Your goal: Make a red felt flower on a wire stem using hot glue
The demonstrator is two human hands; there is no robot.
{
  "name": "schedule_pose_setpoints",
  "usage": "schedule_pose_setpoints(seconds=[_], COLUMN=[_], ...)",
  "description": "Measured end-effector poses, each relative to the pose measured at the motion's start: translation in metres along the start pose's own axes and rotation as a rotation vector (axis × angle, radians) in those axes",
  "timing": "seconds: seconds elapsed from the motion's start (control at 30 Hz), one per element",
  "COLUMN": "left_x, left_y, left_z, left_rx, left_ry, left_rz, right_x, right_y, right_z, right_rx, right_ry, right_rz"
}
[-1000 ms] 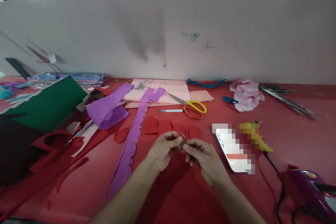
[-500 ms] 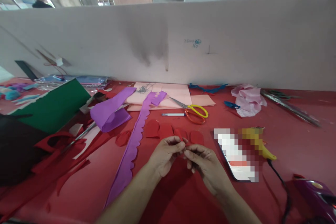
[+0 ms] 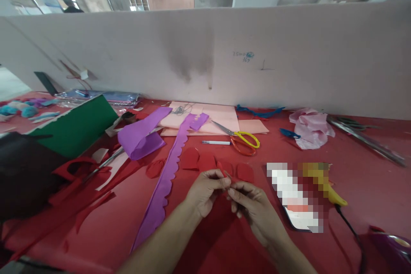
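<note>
My left hand [image 3: 207, 190] and my right hand [image 3: 252, 205] meet over the red table [image 3: 369, 180], fingertips pinched together on a small red felt piece [image 3: 223, 170] held between them. Just beyond my hands lie a few cut red felt petals [image 3: 191, 158] in a row. A long purple scalloped strip [image 3: 163, 184] runs diagonally to the left of my left forearm.
Yellow and orange scissors [image 3: 242, 141] and a white pen [image 3: 215, 142] lie on pink sheets [image 3: 221, 115]. A phone [image 3: 297, 203] and yellow glue gun [image 3: 327, 184] sit right. Green felt [image 3: 77, 128], red scraps and purple paper [image 3: 141, 137] lie left. A partition wall [image 3: 205, 51] stands behind.
My view has shifted slightly, so everything sits lower and to the right in the picture. My hands stay pinched together on the small red piece, turning it a little.
</note>
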State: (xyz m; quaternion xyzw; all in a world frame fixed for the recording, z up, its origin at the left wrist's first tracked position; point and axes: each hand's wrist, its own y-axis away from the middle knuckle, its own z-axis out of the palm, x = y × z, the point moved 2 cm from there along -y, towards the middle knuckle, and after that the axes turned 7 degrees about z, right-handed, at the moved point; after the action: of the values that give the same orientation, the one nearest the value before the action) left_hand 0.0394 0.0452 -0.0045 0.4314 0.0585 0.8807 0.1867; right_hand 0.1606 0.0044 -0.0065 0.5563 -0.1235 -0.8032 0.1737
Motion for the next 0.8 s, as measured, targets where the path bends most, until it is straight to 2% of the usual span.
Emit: schedule_pose_setpoints(seconds=[0.3, 0.57, 0.8], left_x=[0.0057, 0.0047, 0.0050], left_y=[0.0055, 0.0053, 0.0055], left_z=[0.0051, 0.0040, 0.0035], left_rx=[-0.124, -0.003, 0.007], left_ry=[-0.008, -0.063, -0.073], left_rz=[-0.009, 0.155, 0.147], right_x=[-0.0033, -0.0019, -0.0015], right_y=[-0.0013, -0.0014, -0.0011], right_z=[-0.0056, -0.0039, -0.0014], right_rx=[0.020, 0.004, 0.001], right_ry=[-0.057, -0.082, -0.104], right_rz=[0.028, 0.060, 0.077])
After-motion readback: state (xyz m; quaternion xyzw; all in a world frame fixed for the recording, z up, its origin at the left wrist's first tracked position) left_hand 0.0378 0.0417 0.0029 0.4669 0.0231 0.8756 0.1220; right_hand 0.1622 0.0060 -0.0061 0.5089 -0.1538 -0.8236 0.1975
